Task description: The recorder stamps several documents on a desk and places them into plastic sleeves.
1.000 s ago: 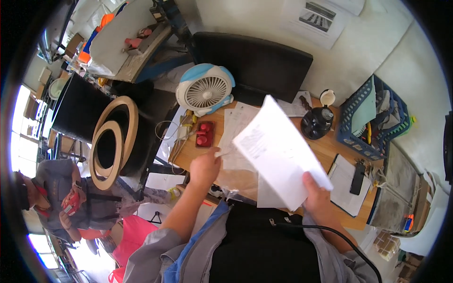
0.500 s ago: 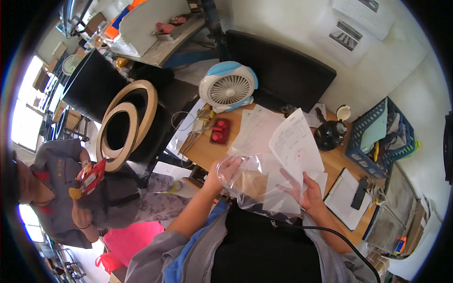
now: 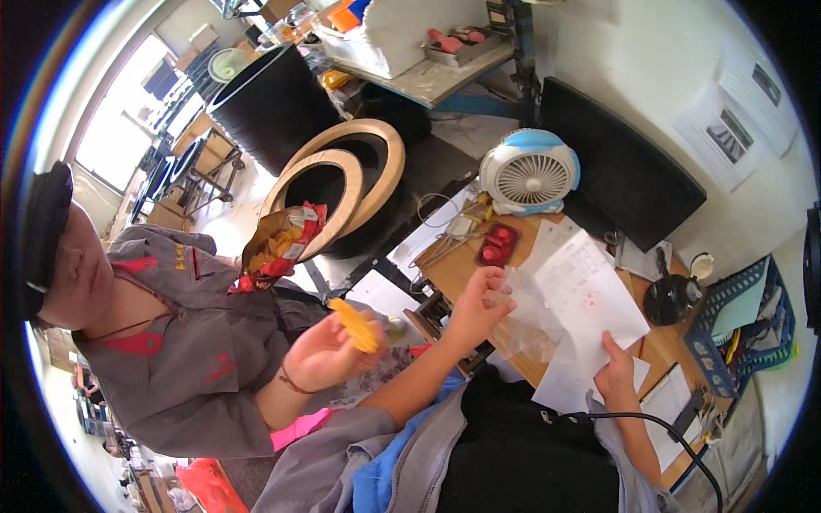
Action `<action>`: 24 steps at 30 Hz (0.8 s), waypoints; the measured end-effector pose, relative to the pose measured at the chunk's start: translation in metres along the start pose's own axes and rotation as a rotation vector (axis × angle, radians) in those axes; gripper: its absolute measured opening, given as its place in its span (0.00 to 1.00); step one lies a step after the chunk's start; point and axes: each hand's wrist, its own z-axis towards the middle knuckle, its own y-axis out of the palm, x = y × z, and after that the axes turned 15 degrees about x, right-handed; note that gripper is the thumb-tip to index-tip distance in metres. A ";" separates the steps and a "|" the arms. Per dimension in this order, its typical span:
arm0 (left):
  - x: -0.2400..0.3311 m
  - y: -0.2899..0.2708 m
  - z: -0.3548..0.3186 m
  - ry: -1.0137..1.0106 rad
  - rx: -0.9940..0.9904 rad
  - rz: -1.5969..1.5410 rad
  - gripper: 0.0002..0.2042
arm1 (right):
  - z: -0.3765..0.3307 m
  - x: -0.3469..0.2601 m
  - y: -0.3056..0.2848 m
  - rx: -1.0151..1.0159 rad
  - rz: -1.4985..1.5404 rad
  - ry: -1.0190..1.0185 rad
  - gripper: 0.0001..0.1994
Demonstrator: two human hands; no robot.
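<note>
My left hand [image 3: 481, 309] pinches the edge of a clear plastic bag [image 3: 528, 316], which hangs crumpled beside the papers. My right hand [image 3: 617, 374] grips white printed sheets [image 3: 590, 295], its thumb lying on top and its other fingers hidden behind them. Small red marks show on the upper sheet. Close to my left arm, a person in a grey work shirt holds out a ridged yellow crisp [image 3: 354, 326] in one hand. In that person's other hand is an opened red snack bag [image 3: 282, 244].
On the wooden desk [image 3: 445, 265] stand a blue-and-white fan [image 3: 530, 173], a red block with round knobs [image 3: 498, 245] and a round black object [image 3: 671, 299]. A blue basket [image 3: 740, 321] and a clipboard [image 3: 663, 410] lie right. Large wooden rings [image 3: 376, 192] lean at the left.
My view has swung left. The person has come closer and now holds a crisp out toward me. My left hand has drawn the plastic bag away from the sheets.
</note>
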 end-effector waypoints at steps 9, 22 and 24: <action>-0.007 -0.013 0.001 -0.027 -0.259 -0.376 0.10 | -0.005 0.004 0.005 0.049 -0.027 -0.021 0.22; -0.001 -0.005 0.005 0.097 -0.445 -0.005 0.11 | -0.011 0.018 -0.020 0.207 -0.019 -0.028 0.24; -0.002 -0.004 0.012 0.065 -0.477 -0.011 0.12 | -0.007 0.017 -0.026 0.188 0.018 -0.031 0.24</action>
